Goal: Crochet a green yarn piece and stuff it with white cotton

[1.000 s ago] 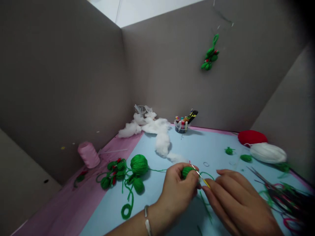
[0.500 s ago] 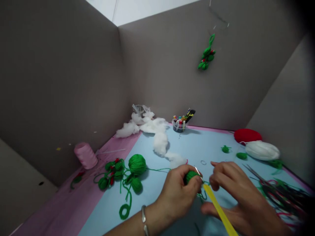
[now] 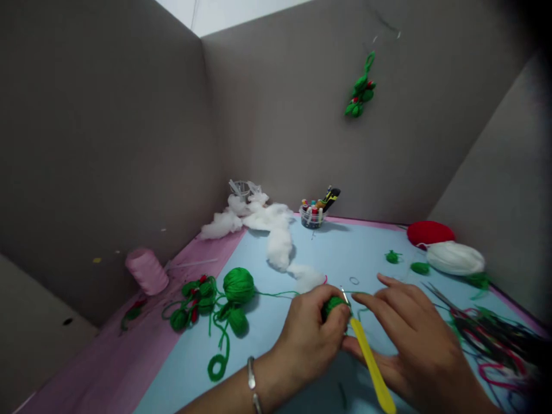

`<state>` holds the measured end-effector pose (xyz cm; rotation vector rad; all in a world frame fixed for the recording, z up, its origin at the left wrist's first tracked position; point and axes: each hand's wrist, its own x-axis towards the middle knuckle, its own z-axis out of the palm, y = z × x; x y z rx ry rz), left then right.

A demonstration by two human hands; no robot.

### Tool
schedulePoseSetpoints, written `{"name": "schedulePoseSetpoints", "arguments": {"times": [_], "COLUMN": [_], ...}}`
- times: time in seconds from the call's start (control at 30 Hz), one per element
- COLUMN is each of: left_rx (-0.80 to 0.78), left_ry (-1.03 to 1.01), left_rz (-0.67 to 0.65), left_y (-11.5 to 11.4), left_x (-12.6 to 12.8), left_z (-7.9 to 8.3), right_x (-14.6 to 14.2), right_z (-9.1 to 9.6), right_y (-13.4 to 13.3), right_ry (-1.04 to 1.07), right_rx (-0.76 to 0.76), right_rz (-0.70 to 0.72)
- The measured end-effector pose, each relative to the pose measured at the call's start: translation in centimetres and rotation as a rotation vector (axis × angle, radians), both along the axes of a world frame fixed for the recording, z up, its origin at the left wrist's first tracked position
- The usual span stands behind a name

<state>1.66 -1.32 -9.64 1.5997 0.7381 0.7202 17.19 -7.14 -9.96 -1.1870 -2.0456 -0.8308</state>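
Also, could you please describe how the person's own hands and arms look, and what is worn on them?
Both the left hand and the right hand are without gloves, and no ring shows on either. The left wrist wears a narrow, silver-coloured metal bracelet with a gap in its band. No bracelet or sleeve shows on the right.

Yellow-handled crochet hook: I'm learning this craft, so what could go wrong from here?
The crochet hook could slip from the green crocheted piece, since the right hand isn't closed around its handle. The green yarn ball might roll and tangle with the red-and-green cluster beside it. White stuffing near the left hand may catch in the work.
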Motion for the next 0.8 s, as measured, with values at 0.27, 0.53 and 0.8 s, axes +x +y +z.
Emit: {"name": "schedulePoseSetpoints", "arguments": {"times": [0.27,0.53,0.8], "left_rx": [-0.139,-0.367,-0.558], "left_ry": [-0.126,-0.189,-0.282], "left_rz": [0.107,0.088,-0.026], "left_y": [0.3,0.6,0.6], "left_x": [0.3,0.2,-0.2], "left_z": [-0.4,0.4,1.3], "right_x": [-1.2,0.4,1.5], "right_z": [-0.4,-0.3,-2.8], "right_y": [-0.3,-0.4,-0.5], "right_ry": [-0.020,0.132,0.869], "right_rx": [0.041,-0.067,-0.391], "right_rz": [0.095,0.234,0.033]}}
